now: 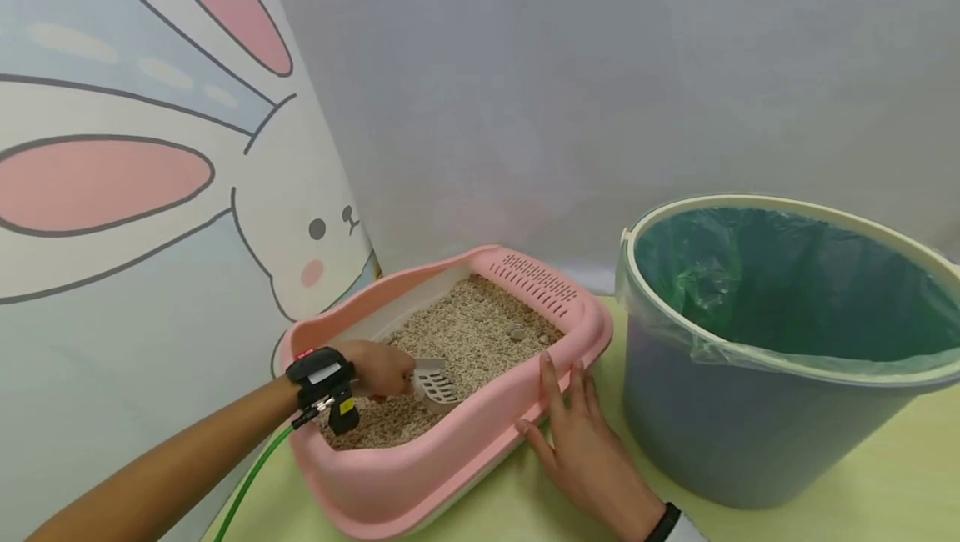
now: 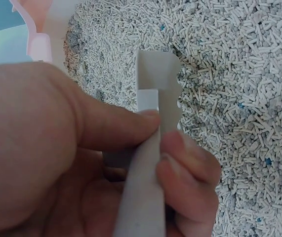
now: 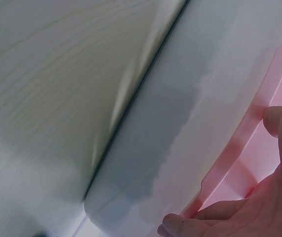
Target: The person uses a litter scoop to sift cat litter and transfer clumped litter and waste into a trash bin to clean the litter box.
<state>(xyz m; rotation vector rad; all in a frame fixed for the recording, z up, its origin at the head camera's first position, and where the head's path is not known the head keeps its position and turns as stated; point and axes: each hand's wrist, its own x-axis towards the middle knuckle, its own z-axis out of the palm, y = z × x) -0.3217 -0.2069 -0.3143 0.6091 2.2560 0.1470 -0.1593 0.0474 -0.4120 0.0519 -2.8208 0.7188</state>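
My left hand [image 1: 381,368] reaches over the side of a pink litter box [image 1: 390,484] and grips the handle of a light grey slotted litter scoop [image 1: 437,388]. In the left wrist view, thumb and fingers curl around that handle [image 2: 143,197], and the scoop's head [image 2: 158,74] lies over pale pellet litter [image 2: 244,74]. Outside the box, my right hand [image 1: 588,450] rests on its near pink side with fingers spread. From the right wrist view, that hand [image 3: 264,202] touches the pink rim [image 3: 239,143] above the white base [image 3: 205,133].
Right of the box stands a large grey bin [image 1: 705,417] lined with a clear green-tinted bag [image 1: 712,283]. A grey backdrop [image 1: 600,108] is behind, and a rabbit-print panel [image 1: 150,358] is on the left. Both stand near the light wood table [image 1: 540,509]. A green cable [image 1: 255,475] trails from the left wrist.
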